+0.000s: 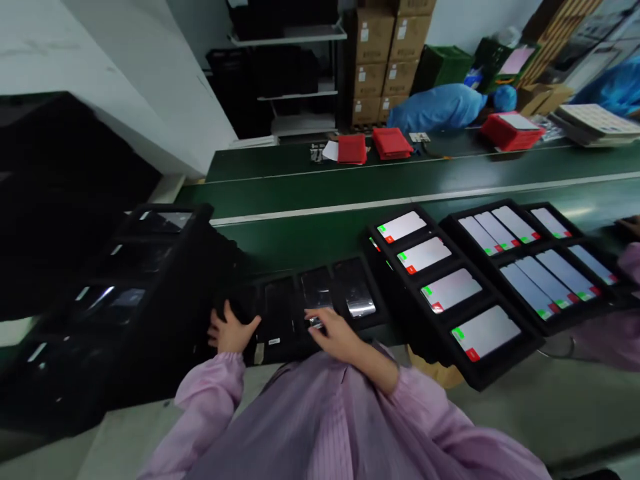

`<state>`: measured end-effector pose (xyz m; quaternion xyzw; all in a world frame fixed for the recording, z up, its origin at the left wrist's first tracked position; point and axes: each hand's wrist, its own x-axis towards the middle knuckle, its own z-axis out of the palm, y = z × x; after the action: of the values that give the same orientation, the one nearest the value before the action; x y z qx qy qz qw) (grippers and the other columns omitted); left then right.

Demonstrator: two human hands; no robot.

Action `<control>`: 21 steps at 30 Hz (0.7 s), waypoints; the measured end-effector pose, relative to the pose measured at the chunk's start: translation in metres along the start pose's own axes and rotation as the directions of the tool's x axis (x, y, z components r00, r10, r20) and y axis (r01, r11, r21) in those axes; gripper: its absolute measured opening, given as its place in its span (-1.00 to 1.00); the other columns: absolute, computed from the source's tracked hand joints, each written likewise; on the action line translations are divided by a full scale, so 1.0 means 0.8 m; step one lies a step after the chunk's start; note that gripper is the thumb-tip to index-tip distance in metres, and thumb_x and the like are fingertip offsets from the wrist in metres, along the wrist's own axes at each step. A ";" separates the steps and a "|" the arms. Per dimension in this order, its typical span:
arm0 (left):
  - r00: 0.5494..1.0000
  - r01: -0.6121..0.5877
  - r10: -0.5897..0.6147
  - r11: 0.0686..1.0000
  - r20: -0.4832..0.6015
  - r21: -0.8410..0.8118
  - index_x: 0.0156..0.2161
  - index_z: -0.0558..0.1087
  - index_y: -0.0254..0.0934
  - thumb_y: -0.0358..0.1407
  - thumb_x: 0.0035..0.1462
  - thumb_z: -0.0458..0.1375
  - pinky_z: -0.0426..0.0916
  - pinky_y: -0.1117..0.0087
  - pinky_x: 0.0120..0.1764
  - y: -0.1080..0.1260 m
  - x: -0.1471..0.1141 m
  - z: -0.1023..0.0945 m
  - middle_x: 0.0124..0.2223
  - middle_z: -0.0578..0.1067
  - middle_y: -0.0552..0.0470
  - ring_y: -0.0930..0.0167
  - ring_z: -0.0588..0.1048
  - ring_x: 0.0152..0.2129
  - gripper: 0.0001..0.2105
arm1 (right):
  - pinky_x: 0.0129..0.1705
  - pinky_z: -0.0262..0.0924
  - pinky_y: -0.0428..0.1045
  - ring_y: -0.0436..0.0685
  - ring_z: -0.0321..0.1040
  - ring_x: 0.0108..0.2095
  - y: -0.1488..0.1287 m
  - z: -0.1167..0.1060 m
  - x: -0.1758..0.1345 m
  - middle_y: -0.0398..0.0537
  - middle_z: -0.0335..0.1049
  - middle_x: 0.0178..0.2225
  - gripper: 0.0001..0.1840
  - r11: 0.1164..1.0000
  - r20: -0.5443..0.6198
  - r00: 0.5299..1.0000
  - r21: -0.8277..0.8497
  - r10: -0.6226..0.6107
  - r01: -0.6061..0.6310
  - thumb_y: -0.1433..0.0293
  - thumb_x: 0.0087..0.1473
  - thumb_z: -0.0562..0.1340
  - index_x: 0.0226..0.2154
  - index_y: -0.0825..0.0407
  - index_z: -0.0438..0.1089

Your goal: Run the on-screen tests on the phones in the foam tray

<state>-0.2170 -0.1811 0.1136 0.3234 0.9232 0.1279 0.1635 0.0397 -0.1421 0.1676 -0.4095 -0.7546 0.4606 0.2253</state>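
Observation:
In front of me a black foam tray point(295, 270) holds dark-screened phones in a row. My left hand point(233, 331) is spread at the tray's left end, fingers and thumb apart, nothing visible in it. My right hand point(336, 335) reaches over the near end of a dark phone point(316, 283). Its thumb and fingers are apart, with fingertips at that phone's lower edge; whether they press on it I cannot tell. Beside it lies another dark phone point(353, 287) with a shiny near end. A further dark phone point(279, 307) sits between my hands.
On the right, a stacked black tray point(400, 287) bears lit white-screen phones, with another such tray point(495, 267) beyond. At left stands a tall stack of black trays point(165, 300). Red bundles point(393, 143) lie across the green conveyor point(280, 193). Another person's hand point(631, 225) shows far right.

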 end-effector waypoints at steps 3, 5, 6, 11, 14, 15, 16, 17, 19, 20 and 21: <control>1.000 0.005 -0.006 0.999 -0.019 -0.032 0.42 0.00 -0.29 -0.02 0.02 0.23 0.25 -0.23 0.13 0.000 0.006 -0.008 0.39 0.09 -0.49 -0.21 0.21 0.27 -0.08 | 0.21 0.31 0.20 0.34 0.38 0.20 -0.003 0.062 0.042 0.26 0.43 0.19 -0.65 0.987 0.159 0.985 -0.157 0.070 -0.045 0.48 0.09 0.35 -0.02 0.07 0.48; 1.000 0.015 -0.016 0.999 -0.027 -0.044 0.43 -0.02 -0.34 0.00 0.05 0.20 0.27 -0.18 0.14 -0.001 0.009 -0.012 0.35 0.16 -0.48 -0.17 0.23 0.27 -0.08 | 0.25 0.25 0.25 0.39 0.31 0.25 -0.006 0.077 0.054 0.35 0.36 0.25 -0.63 0.963 0.192 0.968 -0.246 0.161 -0.112 0.49 0.12 0.33 0.02 0.14 0.45; 0.999 0.029 -0.030 0.999 -0.025 -0.044 0.43 -0.03 -0.36 0.01 0.05 0.20 0.27 -0.17 0.14 -0.001 0.010 -0.012 0.33 0.19 -0.49 -0.17 0.23 0.27 -0.06 | 0.26 0.23 0.27 0.39 0.29 0.27 -0.008 0.080 0.057 0.37 0.34 0.26 -0.62 0.952 0.198 0.960 -0.271 0.199 -0.141 0.49 0.15 0.30 0.04 0.16 0.43; 0.995 0.094 -0.095 0.996 -0.012 -0.008 0.45 -0.08 -0.39 0.06 0.04 0.22 0.28 -0.19 0.11 -0.004 0.021 -0.006 0.29 0.24 -0.53 -0.18 0.27 0.24 0.00 | 0.24 0.20 0.35 0.39 0.22 0.28 -0.018 0.086 0.064 0.39 0.28 0.29 -0.62 0.930 0.199 0.946 -0.318 0.257 -0.185 0.46 0.19 0.25 0.07 0.17 0.39; 0.996 0.093 -0.093 0.996 -0.014 0.011 0.45 -0.08 -0.39 0.09 0.04 0.21 0.27 -0.21 0.11 -0.005 0.025 -0.001 0.29 0.23 -0.54 -0.18 0.29 0.23 0.01 | 0.21 0.18 0.35 0.40 0.23 0.24 -0.019 0.091 0.068 0.40 0.34 0.23 -0.64 0.928 0.196 0.957 -0.346 0.212 -0.135 0.42 0.19 0.25 0.05 0.16 0.38; 0.996 0.092 -0.092 0.996 -0.015 0.013 0.45 -0.08 -0.38 0.09 0.04 0.21 0.27 -0.22 0.11 -0.004 0.025 0.000 0.29 0.24 -0.54 -0.19 0.29 0.23 0.01 | 0.19 0.19 0.33 0.40 0.26 0.21 -0.018 0.090 0.070 0.37 0.39 0.18 -0.66 0.930 0.200 0.958 -0.345 0.205 -0.127 0.41 0.20 0.24 0.03 0.15 0.37; 0.996 0.093 -0.093 0.996 -0.015 0.012 0.45 -0.08 -0.37 0.09 0.03 0.21 0.27 -0.23 0.11 -0.004 0.026 0.000 0.29 0.24 -0.54 -0.20 0.29 0.23 0.01 | 0.17 0.21 0.30 0.37 0.29 0.17 -0.016 0.086 0.070 0.32 0.44 0.12 -0.68 0.934 0.202 0.958 -0.333 0.203 -0.128 0.41 0.20 0.24 0.01 0.12 0.37; 0.995 0.096 -0.096 0.995 -0.014 0.010 0.45 -0.08 -0.35 0.09 0.03 0.22 0.27 -0.25 0.11 -0.005 0.026 0.001 0.29 0.25 -0.53 -0.21 0.29 0.23 0.02 | 0.15 0.22 0.26 0.34 0.32 0.14 -0.013 0.080 0.070 0.25 0.48 0.05 -0.72 0.940 0.196 0.960 -0.313 0.202 -0.134 0.41 0.21 0.24 -0.02 0.10 0.38; 0.995 0.103 -0.103 0.995 -0.010 -0.007 0.46 -0.07 -0.32 0.09 0.00 0.24 0.26 -0.29 0.12 -0.011 0.031 0.001 0.30 0.25 -0.53 -0.24 0.27 0.25 0.04 | 0.12 0.24 0.20 0.29 0.36 0.09 -0.004 0.061 0.066 0.15 0.52 -0.03 -0.79 0.948 0.131 0.971 -0.276 0.202 -0.160 0.42 0.21 0.23 -0.07 0.05 0.37; 0.995 0.104 -0.104 0.994 -0.006 -0.028 0.46 -0.06 -0.31 0.09 -0.02 0.26 0.25 -0.29 0.13 -0.018 0.035 0.002 0.31 0.24 -0.52 -0.25 0.26 0.26 0.05 | 0.12 0.25 0.19 0.28 0.36 0.07 0.002 0.050 0.062 0.13 0.52 -0.04 -0.81 0.944 0.068 0.975 -0.274 0.210 -0.184 0.43 0.21 0.23 -0.09 0.04 0.37; 0.995 0.100 -0.100 0.993 0.001 -0.066 0.46 -0.05 -0.30 0.09 -0.03 0.27 0.24 -0.28 0.16 -0.027 0.042 0.003 0.32 0.25 -0.50 -0.23 0.26 0.28 0.05 | 0.12 0.25 0.19 0.29 0.36 0.07 0.009 0.040 0.057 0.14 0.51 -0.04 -0.82 0.933 -0.010 0.974 -0.286 0.224 -0.218 0.43 0.21 0.23 -0.10 0.04 0.37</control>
<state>-0.2526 -0.1760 0.0969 0.2708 0.9337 0.1504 0.1794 -0.0055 -0.1191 0.1444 -0.5146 -0.7647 0.3742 0.1022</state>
